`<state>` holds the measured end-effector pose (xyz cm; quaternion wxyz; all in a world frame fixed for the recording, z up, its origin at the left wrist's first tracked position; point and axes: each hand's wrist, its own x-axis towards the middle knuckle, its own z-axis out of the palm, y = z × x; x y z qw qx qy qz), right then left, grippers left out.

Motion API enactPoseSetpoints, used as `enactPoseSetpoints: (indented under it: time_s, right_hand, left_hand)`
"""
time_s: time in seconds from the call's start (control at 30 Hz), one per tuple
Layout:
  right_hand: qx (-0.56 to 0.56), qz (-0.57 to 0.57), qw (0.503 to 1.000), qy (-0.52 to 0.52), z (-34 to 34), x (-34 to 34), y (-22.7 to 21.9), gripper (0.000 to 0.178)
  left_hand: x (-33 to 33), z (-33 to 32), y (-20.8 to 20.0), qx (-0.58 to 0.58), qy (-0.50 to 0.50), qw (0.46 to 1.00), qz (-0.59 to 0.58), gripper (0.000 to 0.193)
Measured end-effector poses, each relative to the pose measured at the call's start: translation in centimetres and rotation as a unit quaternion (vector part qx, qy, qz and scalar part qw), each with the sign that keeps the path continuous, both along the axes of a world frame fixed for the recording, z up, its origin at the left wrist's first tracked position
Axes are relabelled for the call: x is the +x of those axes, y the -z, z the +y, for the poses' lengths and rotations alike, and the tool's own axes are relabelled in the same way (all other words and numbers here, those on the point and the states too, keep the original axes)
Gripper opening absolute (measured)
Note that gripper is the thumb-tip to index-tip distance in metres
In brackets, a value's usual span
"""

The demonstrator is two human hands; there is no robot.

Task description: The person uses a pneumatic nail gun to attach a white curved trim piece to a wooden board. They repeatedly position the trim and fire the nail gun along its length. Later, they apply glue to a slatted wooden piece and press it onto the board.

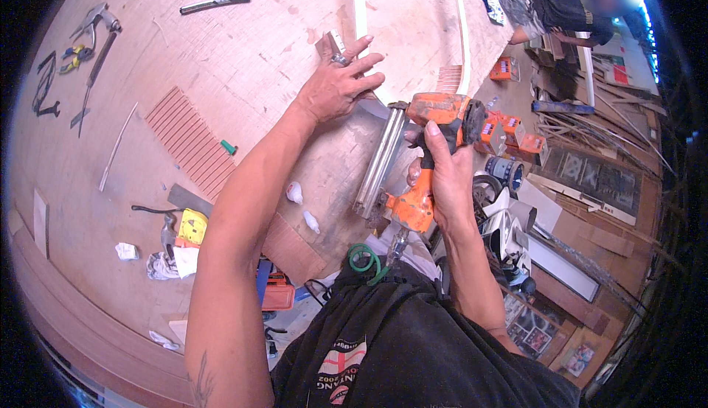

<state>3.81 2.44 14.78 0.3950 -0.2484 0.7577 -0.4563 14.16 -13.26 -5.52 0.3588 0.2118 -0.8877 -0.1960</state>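
Observation:
My right hand (pixel 448 172) is wrapped round the handle of an orange nail gun (pixel 435 107), its long silver magazine slanting down to the left. A green coiled air hose (pixel 361 257) lies near the fitting at the handle's foot. My left hand (pixel 338 87) rests palm down with fingers spread across a long white strip (pixel 360 2) on the worktop. A small squared block (pixel 332 44) sits against the back of that hand; whether the fingers touch it, I cannot tell. The gun's nose is beside the strip, right of my left fingers.
Left on the worktop lie a grooved wooden panel (pixel 190 143), a yellow tape measure (pixel 193 227), a hammer (pixel 169 229) and yellow-handled pliers (pixel 77 56). Another white strip (pixel 463 32) runs at the right. Orange boxes (pixel 504 69) and a co-worker (pixel 568 6) are beyond the edge.

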Motion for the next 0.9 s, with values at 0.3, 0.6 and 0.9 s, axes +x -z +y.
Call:
enactPoseSetpoints:
  time_s: [0.3,0.6,0.9]
  right_hand:
    - [-0.004,0.000,1.000,0.007,0.0,0.2,0.4,0.034]
    - [0.044,-0.027,0.999,-0.014,0.4,-0.9,0.4,0.036]
    - [-0.041,0.022,0.999,0.027,5.4,-6.4,-1.9,0.036]
  left_hand:
    - [0.0,0.1,0.1,0.019,0.014,1.000,0.019,0.034]
    - [0.1,0.0,0.0,-0.004,0.003,1.000,-0.019,0.033]
    - [0.1,-0.1,0.1,-0.018,0.000,1.000,-0.025,0.037]
